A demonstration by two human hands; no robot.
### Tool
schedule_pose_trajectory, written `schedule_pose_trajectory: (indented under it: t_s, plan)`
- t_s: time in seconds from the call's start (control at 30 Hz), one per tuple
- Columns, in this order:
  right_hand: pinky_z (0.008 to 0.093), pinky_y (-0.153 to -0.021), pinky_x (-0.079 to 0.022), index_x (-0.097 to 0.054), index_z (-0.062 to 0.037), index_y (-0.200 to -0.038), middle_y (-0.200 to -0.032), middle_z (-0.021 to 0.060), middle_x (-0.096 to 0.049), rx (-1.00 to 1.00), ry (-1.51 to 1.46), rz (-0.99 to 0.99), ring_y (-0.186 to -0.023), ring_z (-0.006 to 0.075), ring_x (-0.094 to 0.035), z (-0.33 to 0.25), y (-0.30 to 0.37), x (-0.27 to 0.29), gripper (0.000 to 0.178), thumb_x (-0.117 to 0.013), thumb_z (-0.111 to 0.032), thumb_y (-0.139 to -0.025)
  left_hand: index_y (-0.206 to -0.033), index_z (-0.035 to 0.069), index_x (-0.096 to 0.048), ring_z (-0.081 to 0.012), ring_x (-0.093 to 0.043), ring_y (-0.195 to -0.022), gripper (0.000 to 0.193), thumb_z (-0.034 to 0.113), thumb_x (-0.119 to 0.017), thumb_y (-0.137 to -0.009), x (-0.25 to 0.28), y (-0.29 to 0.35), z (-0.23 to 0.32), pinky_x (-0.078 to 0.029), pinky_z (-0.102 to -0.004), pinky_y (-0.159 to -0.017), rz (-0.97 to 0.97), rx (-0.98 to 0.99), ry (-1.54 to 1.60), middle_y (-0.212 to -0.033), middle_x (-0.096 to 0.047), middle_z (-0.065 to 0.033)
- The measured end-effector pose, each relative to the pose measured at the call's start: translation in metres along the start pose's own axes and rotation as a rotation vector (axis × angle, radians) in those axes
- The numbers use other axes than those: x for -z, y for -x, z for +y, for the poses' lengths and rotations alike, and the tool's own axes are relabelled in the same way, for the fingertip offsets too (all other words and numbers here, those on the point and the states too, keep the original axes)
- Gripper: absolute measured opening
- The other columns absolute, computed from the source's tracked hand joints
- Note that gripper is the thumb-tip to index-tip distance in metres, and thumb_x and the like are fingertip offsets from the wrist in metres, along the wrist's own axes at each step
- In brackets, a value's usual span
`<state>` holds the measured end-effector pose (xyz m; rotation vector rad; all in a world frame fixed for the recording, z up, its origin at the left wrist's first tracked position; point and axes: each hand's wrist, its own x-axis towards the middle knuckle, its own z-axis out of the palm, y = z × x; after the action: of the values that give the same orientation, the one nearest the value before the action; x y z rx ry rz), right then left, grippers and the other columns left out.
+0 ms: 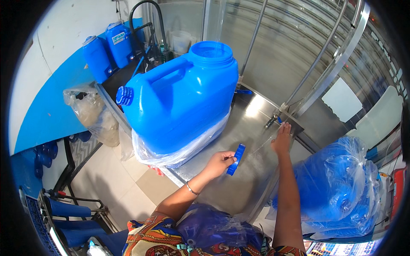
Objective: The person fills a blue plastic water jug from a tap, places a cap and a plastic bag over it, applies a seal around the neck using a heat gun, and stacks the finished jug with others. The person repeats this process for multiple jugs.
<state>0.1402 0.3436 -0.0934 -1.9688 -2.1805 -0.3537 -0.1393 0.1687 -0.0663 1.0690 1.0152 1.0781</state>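
A large blue plastic jug [183,106] stands on the stainless steel counter [252,113], its wide mouth uncapped under a clear stream from above. Crumpled clear plastic wraps its base, and a small ridged blue cap closes the spout at its left corner. My left hand [220,164] pinches a round blue lid [236,159] edge-on, just right of the jug's base. Farther right, my right hand [281,138] has its fingers stretched out beside a metal tap [273,118] with a blue handle. Whether the fingertips touch the tap, I cannot tell.
Two smaller blue containers [98,58] stand at the back left near a black hose [159,17]. A clear plastic bag [100,115] hangs off the counter's left side. Blue containers wrapped in plastic [329,192] fill the right. Vertical metal pipes [259,34] rise behind the counter.
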Motion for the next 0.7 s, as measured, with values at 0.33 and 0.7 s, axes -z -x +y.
schedule_pose_trajectory:
  t_s: [0.33,0.7]
  plan:
    - [0.0431,-0.107,-0.035,-0.048,-0.0110,-0.138,-0.139,0.0261,-0.043,0.146,-0.029,-0.130,-0.134,0.0412,-0.035,-0.021,0.043,0.007,0.069,-0.073,-0.026,-0.075,-0.110,0.000,-0.065,-0.0055,-0.055,-0.079,0.022,0.011,-0.055,-0.095,0.018,0.038,0.008,-0.046,-0.0235,-0.075,0.013,-0.006,-0.117,-0.089,-0.064,0.0019]
    - [0.0391,-0.080,-0.051,-0.067,-0.0028,-0.112,-0.094,0.0224,-0.068,0.287,-0.700,-0.473,-0.086,0.0344,-0.067,-0.115,0.071,0.066,0.032,-0.065,-0.020,-0.085,-0.108,0.001,-0.065,-0.0062,-0.053,-0.078,0.019,0.011,-0.054,-0.096,0.041,0.069,0.010,-0.045,-0.0244,-0.073,0.118,-0.028,-0.195,-0.087,-0.062,0.0025]
